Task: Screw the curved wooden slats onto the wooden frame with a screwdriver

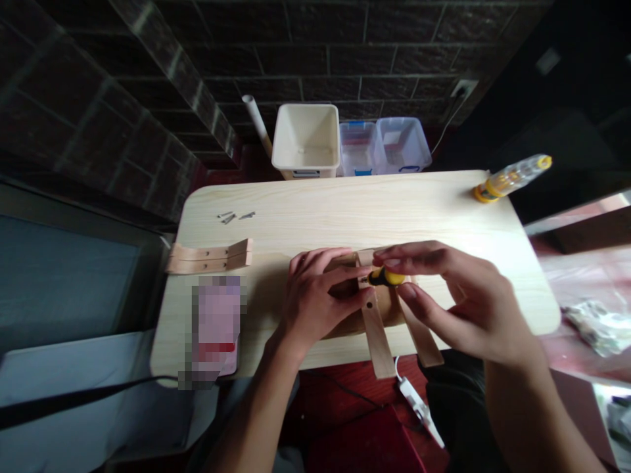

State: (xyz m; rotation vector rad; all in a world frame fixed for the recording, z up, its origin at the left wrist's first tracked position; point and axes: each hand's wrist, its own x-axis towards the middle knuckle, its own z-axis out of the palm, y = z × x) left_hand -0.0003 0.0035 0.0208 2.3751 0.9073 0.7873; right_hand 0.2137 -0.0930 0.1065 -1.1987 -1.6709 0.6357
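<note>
My right hand grips a short yellow and black screwdriver between thumb and fingers. The screwdriver's front end points left at a hole area in a wooden strip, where a screw may sit, too small to make out. My left hand holds the brown rounded wooden piece under the strip, thumb and index finger on either side of the screwdriver's front end. A second wooden strip lies across the same piece, partly behind my right hand. Both strips stick out past the table's front edge.
Several screws lie at the table's back left. Two curved wooden pieces and a blurred-out phone-like object are on the left. A clear, yellow-ended bottle-like container stands back right. Behind the table is a cream bin.
</note>
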